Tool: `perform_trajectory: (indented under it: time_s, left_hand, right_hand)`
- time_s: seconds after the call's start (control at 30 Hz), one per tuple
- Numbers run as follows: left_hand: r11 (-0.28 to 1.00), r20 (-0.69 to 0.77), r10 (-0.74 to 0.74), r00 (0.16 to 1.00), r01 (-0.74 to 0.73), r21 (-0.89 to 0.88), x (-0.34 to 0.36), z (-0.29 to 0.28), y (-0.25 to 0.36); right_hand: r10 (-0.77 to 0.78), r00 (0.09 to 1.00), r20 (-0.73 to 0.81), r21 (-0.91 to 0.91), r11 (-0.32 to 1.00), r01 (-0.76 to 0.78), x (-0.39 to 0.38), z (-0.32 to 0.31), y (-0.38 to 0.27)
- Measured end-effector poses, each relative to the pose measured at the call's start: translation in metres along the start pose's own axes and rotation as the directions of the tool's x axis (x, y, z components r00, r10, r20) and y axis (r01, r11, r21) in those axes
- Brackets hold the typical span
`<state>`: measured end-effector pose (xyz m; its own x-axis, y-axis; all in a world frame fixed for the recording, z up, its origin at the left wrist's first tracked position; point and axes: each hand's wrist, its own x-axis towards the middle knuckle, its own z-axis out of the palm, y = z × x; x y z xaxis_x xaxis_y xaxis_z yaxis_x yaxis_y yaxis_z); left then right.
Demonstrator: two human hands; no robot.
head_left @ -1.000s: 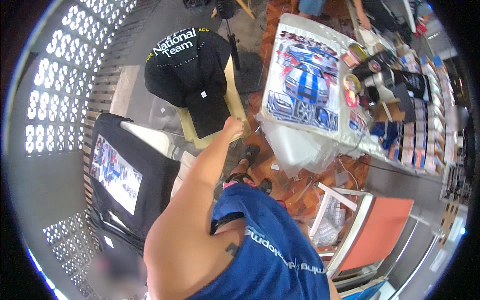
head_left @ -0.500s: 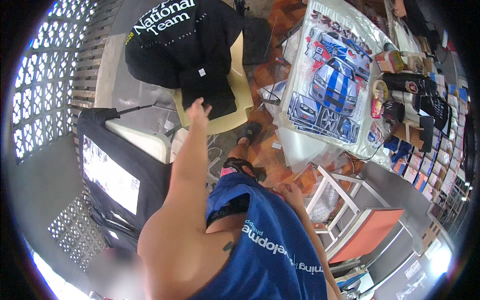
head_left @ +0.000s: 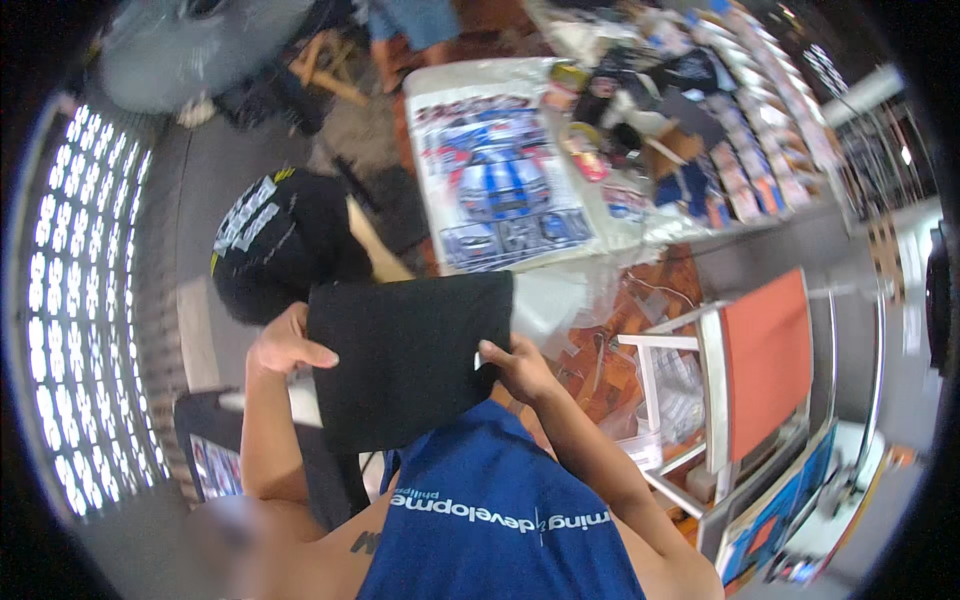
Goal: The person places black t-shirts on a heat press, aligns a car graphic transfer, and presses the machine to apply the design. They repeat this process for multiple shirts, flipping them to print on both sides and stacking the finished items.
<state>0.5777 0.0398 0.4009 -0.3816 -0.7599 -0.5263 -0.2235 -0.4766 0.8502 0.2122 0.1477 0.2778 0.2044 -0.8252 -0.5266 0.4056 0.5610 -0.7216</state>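
A folded black shirt (head_left: pixel 410 345) is stretched out flat in front of my body, held between both hands. My left hand (head_left: pixel 288 345) grips its left edge, thumb on top and fingers underneath. At the right edge my right hand (head_left: pixel 518 368) pinches it, next to a small white tag. Beyond the shirt, to the left, a black garment with white lettering (head_left: pixel 285 240) lies heaped on a pale yellow chair (head_left: pixel 375 240), most of which is hidden by the shirt and the garment.
A plastic-covered sheet with a blue-and-white car print (head_left: pixel 500 170) lies ahead, beside jars and cluttered goods. An orange-topped white frame (head_left: pixel 765 360) stands at right. Dark fabric with a print (head_left: pixel 215 465) hangs at lower left. Another person's legs (head_left: pixel 410 35) show at the far side.
The folded shirt has left the chair and is now in both hands. My right hand has come up from my side to its right edge. The head view has swung right.
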Motion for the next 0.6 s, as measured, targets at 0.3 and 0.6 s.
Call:
perform_trajectory:
  time_s: [0.3, 0.6]
  left_hand:
    - [0.405, 0.751, 0.233, 0.618, -0.764, 0.502, 0.012, 0.218, 0.081]
    - [0.397, 0.924, 0.314, -0.219, -0.854, -0.337, -0.060, 0.481, -0.054]
  right_hand:
    - [-0.781, 0.624, -0.004, -0.918, 0.251, 0.308, -0.282, -0.052, -0.031]
    - [-0.891, 0.116, -0.439, -0.874, 0.392, -0.288, -0.434, -0.029, 0.110]
